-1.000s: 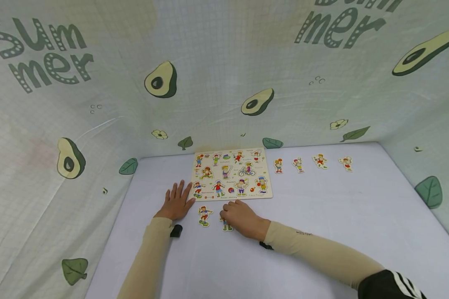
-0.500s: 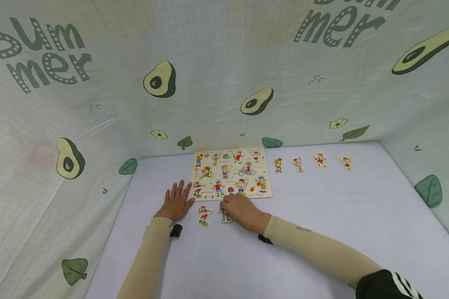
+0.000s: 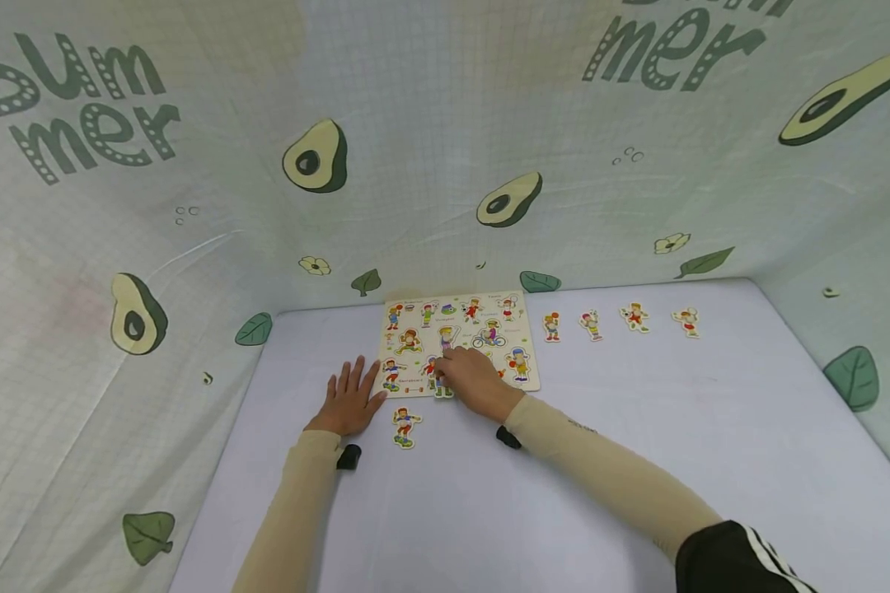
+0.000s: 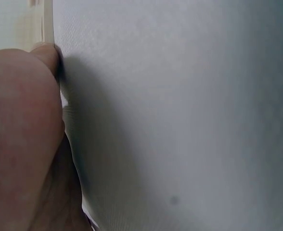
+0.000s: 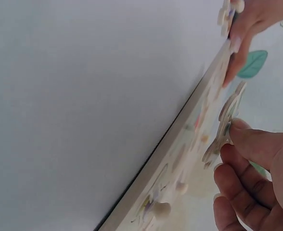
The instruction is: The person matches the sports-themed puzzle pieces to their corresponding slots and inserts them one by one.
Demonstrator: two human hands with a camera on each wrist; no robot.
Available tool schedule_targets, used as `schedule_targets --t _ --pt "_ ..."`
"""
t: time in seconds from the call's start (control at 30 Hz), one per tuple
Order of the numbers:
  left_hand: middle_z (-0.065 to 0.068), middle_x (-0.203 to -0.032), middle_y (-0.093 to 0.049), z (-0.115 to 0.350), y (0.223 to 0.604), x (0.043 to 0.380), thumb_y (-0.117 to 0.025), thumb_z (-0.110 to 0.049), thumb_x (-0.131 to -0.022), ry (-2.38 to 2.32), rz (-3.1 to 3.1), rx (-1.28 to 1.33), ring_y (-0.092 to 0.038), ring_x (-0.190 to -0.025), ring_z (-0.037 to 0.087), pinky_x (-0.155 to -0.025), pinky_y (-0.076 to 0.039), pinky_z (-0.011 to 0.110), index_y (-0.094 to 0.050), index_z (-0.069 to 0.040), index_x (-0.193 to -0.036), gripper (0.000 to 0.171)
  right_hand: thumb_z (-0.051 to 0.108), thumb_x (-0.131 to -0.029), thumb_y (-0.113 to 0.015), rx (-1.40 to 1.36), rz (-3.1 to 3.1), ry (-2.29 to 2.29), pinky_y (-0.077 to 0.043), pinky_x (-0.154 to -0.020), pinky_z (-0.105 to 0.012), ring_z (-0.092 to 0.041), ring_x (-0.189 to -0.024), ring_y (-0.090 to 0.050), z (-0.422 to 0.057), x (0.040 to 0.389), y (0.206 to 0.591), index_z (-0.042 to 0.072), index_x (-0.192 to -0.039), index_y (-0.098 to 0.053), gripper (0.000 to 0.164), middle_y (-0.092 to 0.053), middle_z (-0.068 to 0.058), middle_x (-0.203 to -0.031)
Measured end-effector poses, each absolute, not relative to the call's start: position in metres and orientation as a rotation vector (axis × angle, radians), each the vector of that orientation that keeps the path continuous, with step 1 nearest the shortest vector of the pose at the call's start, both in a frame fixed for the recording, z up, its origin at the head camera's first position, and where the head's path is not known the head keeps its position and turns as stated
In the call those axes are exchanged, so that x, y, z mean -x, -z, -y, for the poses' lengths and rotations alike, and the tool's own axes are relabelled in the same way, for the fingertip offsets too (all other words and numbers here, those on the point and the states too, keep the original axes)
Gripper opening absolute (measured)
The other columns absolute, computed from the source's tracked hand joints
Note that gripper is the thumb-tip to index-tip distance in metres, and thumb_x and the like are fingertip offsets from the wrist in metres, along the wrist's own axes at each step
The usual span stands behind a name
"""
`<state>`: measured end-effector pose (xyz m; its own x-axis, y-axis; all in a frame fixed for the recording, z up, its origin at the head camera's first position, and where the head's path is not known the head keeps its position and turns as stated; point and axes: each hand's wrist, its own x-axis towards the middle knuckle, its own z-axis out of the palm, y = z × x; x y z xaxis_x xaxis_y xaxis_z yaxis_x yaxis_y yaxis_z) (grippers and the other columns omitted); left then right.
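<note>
In the head view, my left hand [image 3: 347, 402] lies flat on the table with fingers spread, touching the left edge of the wooden puzzle board [image 3: 522, 339]. My right hand [image 3: 482, 383] pinches a puzzle piece [image 3: 443, 390] over the board's front edge. The fingers cover its upper part. Seen from the right wrist, this thin figure-shaped piece [image 5: 225, 125] is held between thumb and fingers, tilted and apart from the board. A skateboarder puzzle piece [image 3: 404, 428] lies on the table in front of the board. The left wrist view shows mostly skin and white cloth.
Several loose figure pieces [image 3: 552, 327] lie in a row right of the board. Small knobs [image 5: 161, 210] stick up from the board. Behind the table hangs a cloth backdrop [image 3: 415, 206] printed with avocados and leaves.
My right hand has lifted the puzzle piece from the table and moved it forward, over the board's front edge. My left hand has stayed in place.
</note>
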<state>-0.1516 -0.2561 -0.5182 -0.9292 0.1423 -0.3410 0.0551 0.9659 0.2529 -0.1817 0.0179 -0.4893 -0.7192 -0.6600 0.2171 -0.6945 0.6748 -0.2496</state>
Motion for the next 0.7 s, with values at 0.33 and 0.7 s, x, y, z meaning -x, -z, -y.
schedule_targets --t 0.33,0.7 --pt "0.024 -0.176 0.005 0.264 0.528 0.152 -0.040 -0.045 -0.114 -0.372 -2.767 -0.179 0.008 -0.161 0.049 -0.127 0.005 0.066 -0.012 -0.010 -0.171 0.072 0.013 -0.096 -0.079 -1.102 2.811 -0.511 -0.057 -0.081 -0.038 -0.022 -0.094 -0.070 -0.005 0.200 0.498 0.010 -0.103 -0.077 0.008 -0.073 -0.003 -0.099" --pt "0.023 -0.176 0.005 0.265 0.529 0.155 -0.040 -0.044 -0.113 -0.351 -2.765 -0.180 0.007 -0.161 0.049 -0.127 0.003 0.067 -0.011 -0.011 -0.171 0.073 0.012 -0.098 -0.077 -1.135 2.825 -0.437 -0.058 -0.081 -0.039 -0.024 -0.094 -0.070 0.007 0.210 0.499 0.010 -0.101 -0.076 0.004 -0.074 -0.005 -0.100"
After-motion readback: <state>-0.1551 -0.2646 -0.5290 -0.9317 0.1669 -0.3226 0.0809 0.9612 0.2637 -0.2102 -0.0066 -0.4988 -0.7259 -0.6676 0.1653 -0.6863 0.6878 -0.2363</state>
